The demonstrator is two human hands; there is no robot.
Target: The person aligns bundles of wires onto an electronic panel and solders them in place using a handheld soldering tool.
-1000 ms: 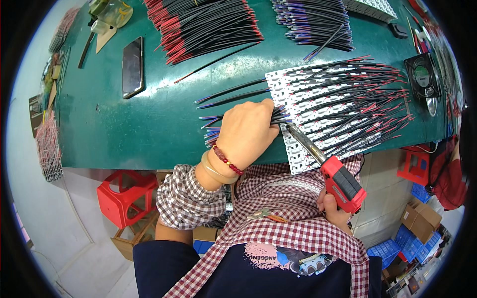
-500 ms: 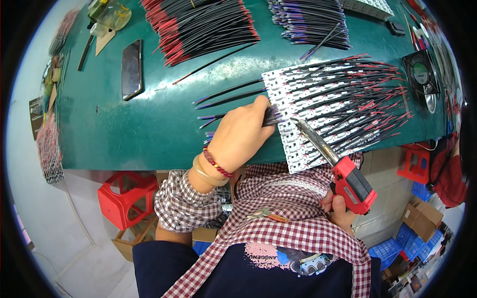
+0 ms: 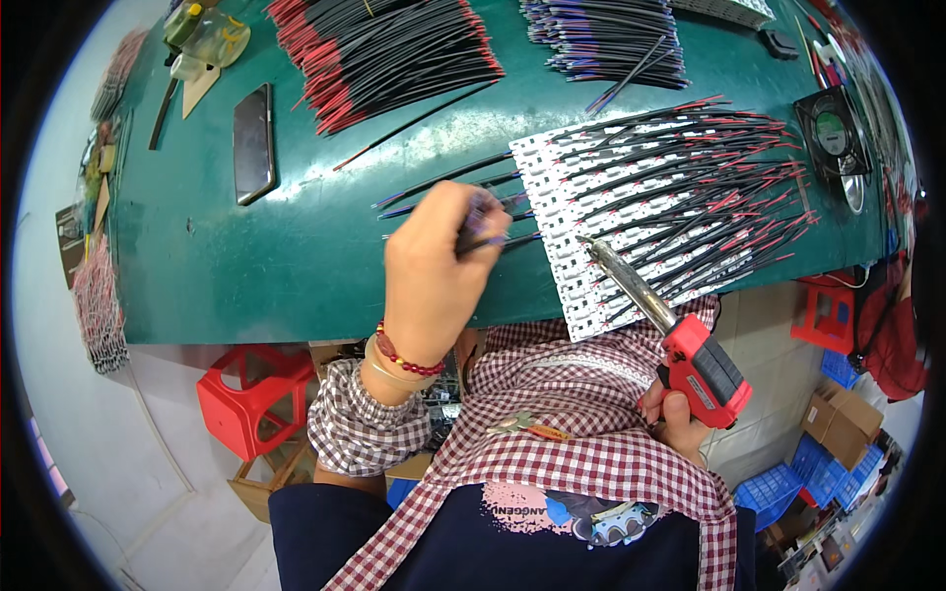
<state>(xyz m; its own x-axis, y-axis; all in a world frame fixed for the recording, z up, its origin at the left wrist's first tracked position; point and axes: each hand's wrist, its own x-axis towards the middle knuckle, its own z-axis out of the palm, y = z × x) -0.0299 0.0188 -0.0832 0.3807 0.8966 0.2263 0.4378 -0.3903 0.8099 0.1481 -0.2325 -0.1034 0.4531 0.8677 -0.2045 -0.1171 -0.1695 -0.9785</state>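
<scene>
My left hand (image 3: pixel 434 266), smeared by motion, is closed around a small bunch of black wires (image 3: pixel 477 231) with purple-blue tips. It hovers just left of a white panel of small circuit boards (image 3: pixel 547 222). From the panel's right part, black wires with red tips (image 3: pixel 724 212) fan out to the right; a few blue-tipped black wires (image 3: pixel 448 180) stick out from its left edge. My right hand (image 3: pixel 678 422) grips a red and black soldering gun (image 3: pixel 702 366) low by the apron. Its metal tip points up-left, over the panel.
A large pile of red-tipped black wires (image 3: pixel 394 64) and a blue-tipped pile (image 3: pixel 606 44) lie at the back of the green table (image 3: pixel 296 266). A phone (image 3: pixel 254 145) lies left, a small fan (image 3: pixel 833 133) stands right. Red stools (image 3: pixel 251 394) are below the table edge.
My left hand has pulled back left, away from the panel's edge, with the wires in it. The soldering gun has hardly moved.
</scene>
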